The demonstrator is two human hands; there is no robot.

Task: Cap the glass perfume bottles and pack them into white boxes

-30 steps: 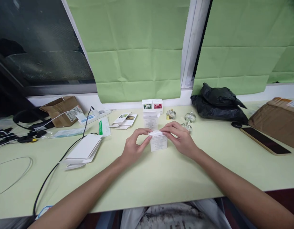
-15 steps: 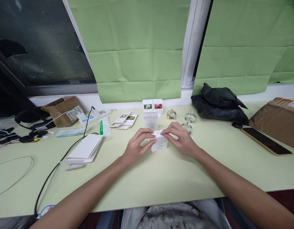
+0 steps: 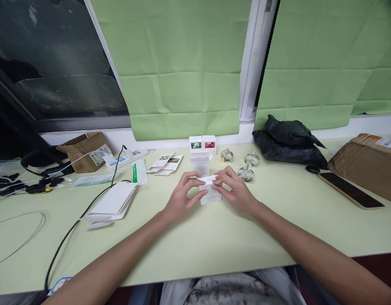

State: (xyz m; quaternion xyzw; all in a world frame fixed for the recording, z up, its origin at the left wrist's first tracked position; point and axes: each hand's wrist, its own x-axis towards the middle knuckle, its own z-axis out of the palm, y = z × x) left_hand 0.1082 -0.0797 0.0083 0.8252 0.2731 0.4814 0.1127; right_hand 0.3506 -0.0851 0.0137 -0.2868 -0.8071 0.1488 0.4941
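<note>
A small white printed box [image 3: 210, 196] stands on the table between my hands. My left hand [image 3: 184, 195] grips it at its left side, thumb low and fingers at the top edge. From the right, my right hand [image 3: 232, 189] pinches the top edge with thumb and fingertips. Just behind it stands another white box [image 3: 200, 165] covered in fine print. Two boxes with flower pictures, a white-flower box [image 3: 196, 144] and a red-flower box [image 3: 210, 145], stand farther back. Several small glass bottles, among them a bottle with a gold part [image 3: 227, 155], sit to the right.
Flattened white cartons [image 3: 114, 199] lie left, with picture cartons [image 3: 166, 164] farther back. A black cable [image 3: 71, 228] crosses the left side. An opened cardboard box [image 3: 84, 152] stands at back left. Black plastic bags [image 3: 287, 142], a phone [image 3: 349, 189] and a brown parcel [image 3: 367, 165] lie right.
My right hand's fingers have shifted slightly left along the box's top edge, drawing closer together. The left hand stays almost in place. The whole view has shifted slightly.
</note>
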